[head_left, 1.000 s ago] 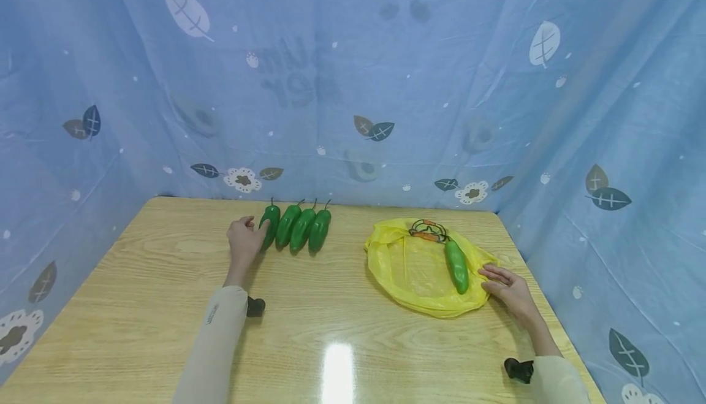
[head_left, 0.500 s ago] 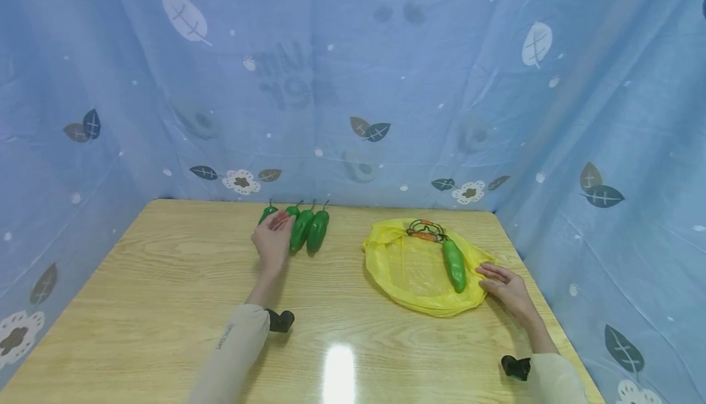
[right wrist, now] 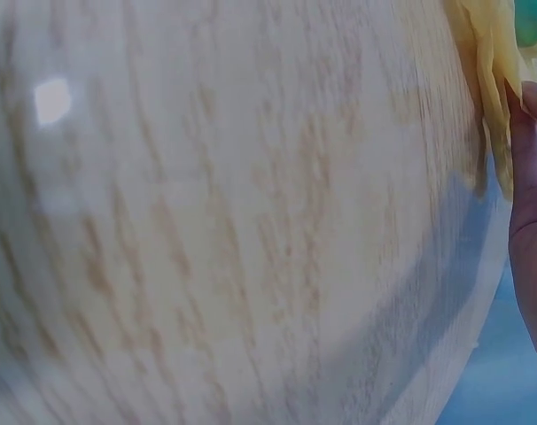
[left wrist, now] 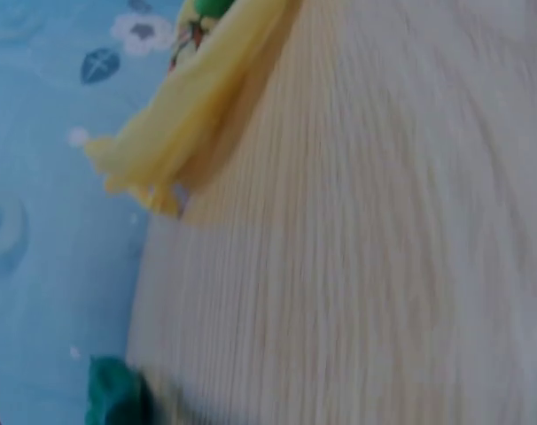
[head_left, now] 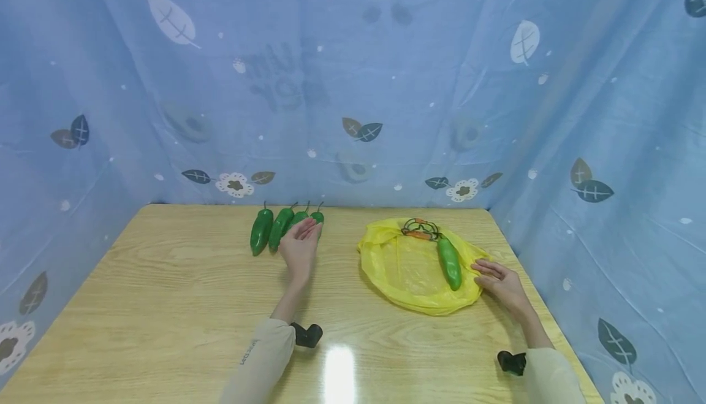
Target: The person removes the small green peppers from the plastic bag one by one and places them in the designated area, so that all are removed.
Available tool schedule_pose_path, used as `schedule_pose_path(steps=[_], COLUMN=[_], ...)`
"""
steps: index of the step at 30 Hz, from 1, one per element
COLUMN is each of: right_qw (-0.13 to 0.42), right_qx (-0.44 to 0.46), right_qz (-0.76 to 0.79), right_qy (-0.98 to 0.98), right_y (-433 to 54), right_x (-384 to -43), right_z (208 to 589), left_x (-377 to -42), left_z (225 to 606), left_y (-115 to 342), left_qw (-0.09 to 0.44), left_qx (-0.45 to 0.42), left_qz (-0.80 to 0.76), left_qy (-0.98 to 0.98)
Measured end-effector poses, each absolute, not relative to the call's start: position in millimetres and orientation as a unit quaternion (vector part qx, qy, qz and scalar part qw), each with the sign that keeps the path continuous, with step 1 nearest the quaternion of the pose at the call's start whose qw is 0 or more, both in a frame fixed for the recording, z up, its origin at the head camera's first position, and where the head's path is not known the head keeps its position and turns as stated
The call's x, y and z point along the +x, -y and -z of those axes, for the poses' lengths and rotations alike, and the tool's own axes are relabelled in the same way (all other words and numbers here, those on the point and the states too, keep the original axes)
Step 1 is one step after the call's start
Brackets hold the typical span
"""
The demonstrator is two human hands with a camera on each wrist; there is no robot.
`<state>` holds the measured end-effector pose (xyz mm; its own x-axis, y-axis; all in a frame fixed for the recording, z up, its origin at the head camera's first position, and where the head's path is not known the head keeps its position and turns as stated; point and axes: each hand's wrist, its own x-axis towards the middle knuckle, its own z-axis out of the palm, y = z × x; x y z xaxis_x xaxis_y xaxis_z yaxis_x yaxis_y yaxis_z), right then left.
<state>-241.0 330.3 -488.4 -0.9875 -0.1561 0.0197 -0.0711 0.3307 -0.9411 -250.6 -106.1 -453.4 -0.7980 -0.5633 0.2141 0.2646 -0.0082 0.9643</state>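
Several dark green peppers (head_left: 261, 232) lie side by side at the back left of the table. My left hand (head_left: 299, 251) is over the two rightmost peppers, partly hiding them, its fingers loosely bent with nothing seen between them. In the left wrist view a green pepper (left wrist: 113, 390) shows at the bottom left. My right hand (head_left: 503, 284) pinches the right edge of a yellow plastic bag (head_left: 380, 269), which lies spread flat with its rim gathered up. One lighter green pepper (head_left: 449, 263) lies on the bag's right part, stem toward the back.
A dark and orange outlined figure (head_left: 420, 229) shows at the bag's back edge. The wooden table (head_left: 165, 306) is bordered by a blue patterned curtain (head_left: 331, 85) at the back and sides. Black wrist mounts (head_left: 307, 335) sit on both forearms.
My left hand has moved right along the row, from the leftmost pepper to the rightmost ones. All the peppers stay in place. My right hand keeps its place at the bag's edge.
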Motion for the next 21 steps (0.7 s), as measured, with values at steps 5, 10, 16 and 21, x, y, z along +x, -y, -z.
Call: schedule_pose_path(steps=[5,10,16,21], right_qw=[0.029,0.019,0.010,0.010], right_qx=[-0.075,-0.077,-0.070,-0.074], right_qz=[0.572,0.575,0.594,0.611], right_qy=[-0.816,-0.814,-0.801,-0.788], right_y=[-329.1,-327.9,-326.7,-326.6], right_x=[-240.0,-239.8,-237.3,-237.7], right_z=[484.9,484.2,486.7,487.4], left_x=[-250.0,-249.0,-241.9,-242.4], left_z=[454.1,455.3,454.6,463.8], left_y=[77.6,45.9,8.9,-19.9], left_qw=[0.296,0.287,0.265,0.250], left_qx=[0.110,0.105,0.077,0.066], left_qz=[0.718,0.730,0.743,0.749], left_qy=[0.620,0.612,0.609,0.610])
